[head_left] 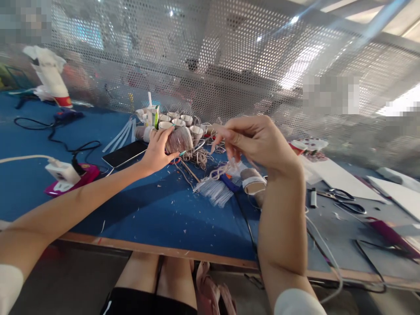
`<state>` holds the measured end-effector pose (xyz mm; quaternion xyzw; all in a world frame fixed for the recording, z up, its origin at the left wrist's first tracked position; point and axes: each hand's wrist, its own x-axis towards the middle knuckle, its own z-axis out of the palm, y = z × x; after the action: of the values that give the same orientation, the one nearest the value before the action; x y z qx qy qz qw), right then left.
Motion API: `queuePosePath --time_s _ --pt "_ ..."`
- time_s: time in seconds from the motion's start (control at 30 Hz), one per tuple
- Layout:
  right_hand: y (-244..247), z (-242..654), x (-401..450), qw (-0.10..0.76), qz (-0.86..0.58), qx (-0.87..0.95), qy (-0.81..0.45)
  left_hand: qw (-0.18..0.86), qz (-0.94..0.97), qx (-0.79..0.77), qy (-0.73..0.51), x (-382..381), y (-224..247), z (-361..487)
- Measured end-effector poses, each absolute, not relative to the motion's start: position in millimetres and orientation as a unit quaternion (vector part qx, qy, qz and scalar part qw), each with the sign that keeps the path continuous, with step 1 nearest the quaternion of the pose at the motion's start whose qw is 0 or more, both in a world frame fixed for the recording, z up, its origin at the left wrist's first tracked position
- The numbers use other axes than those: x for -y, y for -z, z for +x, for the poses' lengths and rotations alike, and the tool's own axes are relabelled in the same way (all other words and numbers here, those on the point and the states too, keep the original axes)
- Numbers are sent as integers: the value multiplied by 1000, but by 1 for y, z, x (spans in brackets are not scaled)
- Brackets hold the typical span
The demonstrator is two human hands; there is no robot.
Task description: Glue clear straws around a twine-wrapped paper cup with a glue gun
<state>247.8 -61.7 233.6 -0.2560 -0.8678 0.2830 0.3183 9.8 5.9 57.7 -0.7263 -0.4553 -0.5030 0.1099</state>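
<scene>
From my remote seat, I judge this a handling step: the left hand (158, 151) grips the string-wrapped roll (179, 140) beside the cups (197, 132), I cannot tell whether the raised right hand (254, 140) pinches anything, and the next move calls for a steady hold.

We see a greyish-brown, string-wound spool (179, 140). We hold it sideways, at ten o'clock from the view's centre.

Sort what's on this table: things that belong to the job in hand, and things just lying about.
Likely part of the job:
cord-wrapped roll, in the left hand
tangled cord, close by; whether the raised right hand pinches a strand is unclear
similar rolls, clustered behind

Apparently just lying about:
phone
scissors
drink carton with its straw
</scene>
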Motion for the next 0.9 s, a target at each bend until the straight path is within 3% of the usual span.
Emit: queuePosePath --time_s 0.33,0.63,0.9 --pt "-232 238 74 306 -231 876 -292 115 -760 394 504 9 -65 18" --pt "-230 241 72 395 -247 849 -247 116 -802 316 494 25 -73 26" --pt "-226 243 61 425 -259 826 -265 114 -816 280 492 28 -74 28"
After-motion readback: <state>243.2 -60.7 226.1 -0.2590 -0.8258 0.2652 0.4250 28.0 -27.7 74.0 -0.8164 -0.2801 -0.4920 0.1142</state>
